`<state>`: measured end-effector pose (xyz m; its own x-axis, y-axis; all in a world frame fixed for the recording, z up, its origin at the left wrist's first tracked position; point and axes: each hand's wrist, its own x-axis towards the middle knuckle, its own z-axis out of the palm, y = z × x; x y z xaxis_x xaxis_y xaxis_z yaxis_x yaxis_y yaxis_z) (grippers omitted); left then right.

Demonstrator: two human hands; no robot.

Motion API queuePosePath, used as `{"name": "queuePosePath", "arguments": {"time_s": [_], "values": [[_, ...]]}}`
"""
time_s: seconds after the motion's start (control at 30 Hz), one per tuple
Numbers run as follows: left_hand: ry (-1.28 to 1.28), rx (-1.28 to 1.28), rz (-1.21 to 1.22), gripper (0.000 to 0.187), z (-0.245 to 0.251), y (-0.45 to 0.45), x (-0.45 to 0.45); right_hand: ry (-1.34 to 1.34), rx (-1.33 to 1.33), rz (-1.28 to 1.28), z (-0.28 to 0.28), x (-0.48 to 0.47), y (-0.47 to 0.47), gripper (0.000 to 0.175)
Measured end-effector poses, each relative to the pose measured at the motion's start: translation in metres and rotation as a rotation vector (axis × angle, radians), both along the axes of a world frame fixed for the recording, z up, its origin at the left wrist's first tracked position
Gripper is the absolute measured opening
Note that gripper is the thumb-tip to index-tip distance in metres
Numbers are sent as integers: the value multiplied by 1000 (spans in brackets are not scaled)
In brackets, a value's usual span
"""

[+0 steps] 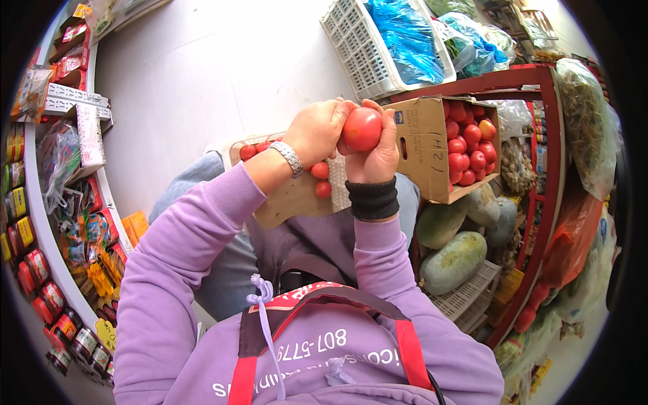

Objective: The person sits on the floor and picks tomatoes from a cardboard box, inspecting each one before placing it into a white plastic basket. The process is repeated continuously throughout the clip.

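Between my two hands is a large, ripe red tomato [362, 129], held up in front of me. My right hand [377, 159], with a black band at the wrist, cups it from the right and below. From the left, the fingers of my left hand [311, 124] press against it; a metal watch sits on that wrist. Under my forearms stands an open box [283, 207] with a few smaller tomatoes [320, 170] and white bubble-textured lining [337, 185]. My left wrist hides part of it. Beside my right hand, a tilted cardboard box [422, 152] is full of red tomatoes [472, 134].
Wax gourds [454, 262] lie on the right, near white plastic crates [468, 293] and a red shelf frame [544, 202]. A white crate [362, 55] with blue plastic bags [405, 40] stands ahead. Shelves with jars [50, 298] and packets [88, 238] line the left.
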<state>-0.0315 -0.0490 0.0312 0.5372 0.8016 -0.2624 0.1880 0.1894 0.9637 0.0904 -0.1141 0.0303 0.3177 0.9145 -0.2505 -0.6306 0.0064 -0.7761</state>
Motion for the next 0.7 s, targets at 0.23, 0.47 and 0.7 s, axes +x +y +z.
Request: {"name": "queuePosePath", "arguments": {"time_s": [0.23, 0.47, 0.7], "values": [[-129, -79, -46, 38, 2, -2, 1, 475, 102, 212, -9, 22, 0, 49], [205, 462, -104, 58, -3, -7, 0, -21, -47, -10, -11, 4, 0, 48], [20, -192, -95, 76, 0, -11, -4, -652, 104, 150, -5, 6, -15, 57]]}}
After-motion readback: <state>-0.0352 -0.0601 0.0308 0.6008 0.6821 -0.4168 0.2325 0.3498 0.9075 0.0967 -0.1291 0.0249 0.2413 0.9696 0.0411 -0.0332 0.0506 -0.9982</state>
